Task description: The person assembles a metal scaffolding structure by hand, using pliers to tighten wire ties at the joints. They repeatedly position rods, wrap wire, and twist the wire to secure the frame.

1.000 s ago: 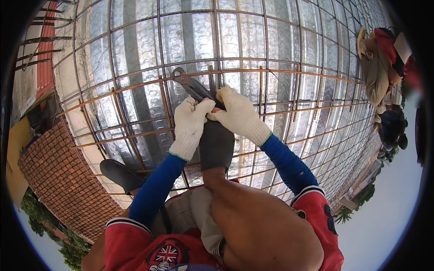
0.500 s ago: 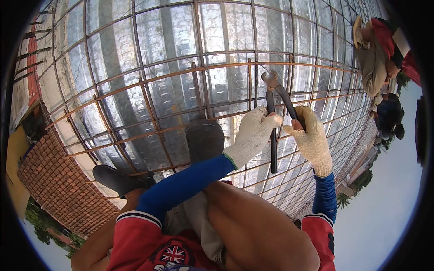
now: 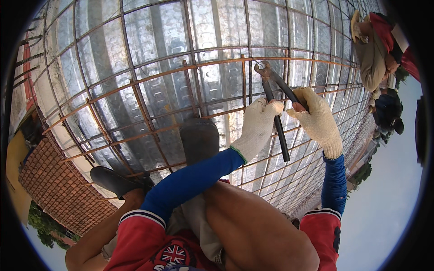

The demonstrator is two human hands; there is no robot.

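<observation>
My gloved left hand point(image 3: 258, 123) is closed around one black handle of long-handled pincers point(image 3: 265, 74). That handle's free end sticks out below the hand, slanting to the right. My gloved right hand point(image 3: 318, 118) grips the other handle, its thumb near the handle's end. The handles stand apart, and the jaws point away from me. A thin wire point(image 3: 256, 62) shows at the jaws, close to a rusty crosswise bar of the rebar grid point(image 3: 244, 77). Whether the jaws bite the wire is too small to tell.
Under the grid lies shiny ribbed metal decking point(image 3: 156, 36). My dark shoes point(image 3: 199, 137) are among the bars. A crouching person point(image 3: 375, 67) and another in dark clothes point(image 3: 388, 110) are at the right. A tiled roof point(image 3: 58, 180) lies beyond the left edge.
The pincers have tilted, so the lower handle end has swung right and up. Both hands have risen slightly in view, keeping hold. The whole view has shifted a little.
</observation>
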